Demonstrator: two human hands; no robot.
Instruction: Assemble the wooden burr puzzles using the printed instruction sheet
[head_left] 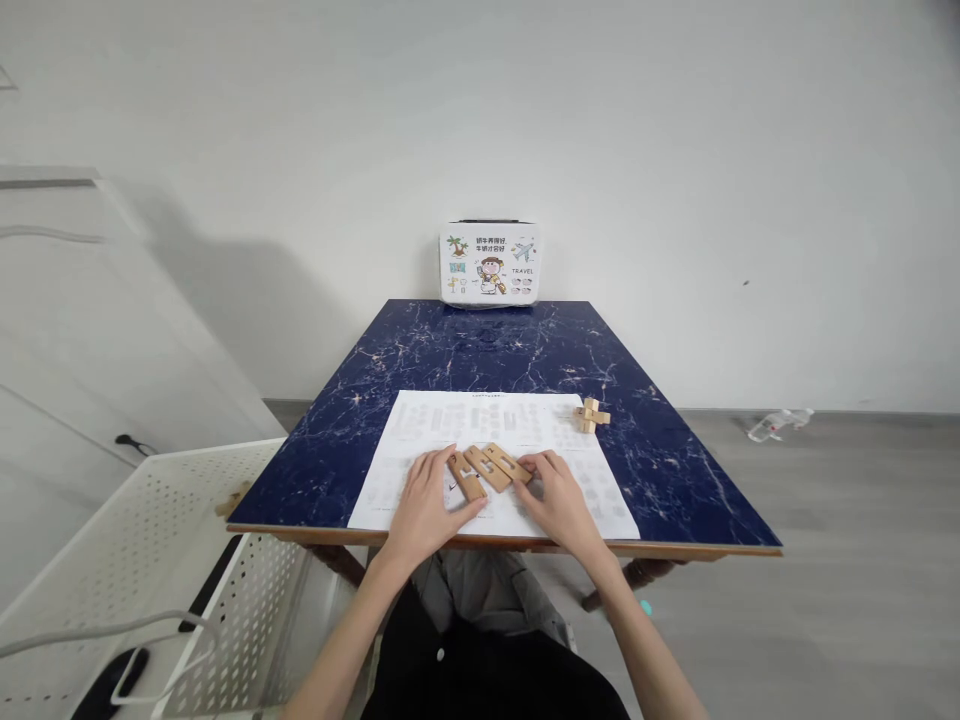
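Three flat wooden pieces lie side by side, slanting, on the printed sheet in front of me, near the close edge of the bench: the left piece (466, 485) marked 3, the middle piece (491, 477) and the right piece (499, 460) marked 2, each with a cutout. My left hand (424, 505) spans the left piece, fingers by its far end and thumb by its near end. My right hand (556, 500) is at the outer end of the right piece, index finger and thumb to either side of it. My hands are apart from each other, with the pieces between them; I cannot tell whether either is clamped on its piece or only resting there. The sheet (499, 515) spreads under all this, its grey print too faint to read. At its far right corner sits a pale wooden cross (592, 416), built of interlocking sticks. Around the sheet the bench (487, 360) is dark blue with white veins, and at its far edge a white box (490, 264) with cartoon drawings stands upright before the wall (675, 150). To my left is a perforated white basket (247, 580), and on the floor (825, 580) to my right lies a clear bottle (778, 425)
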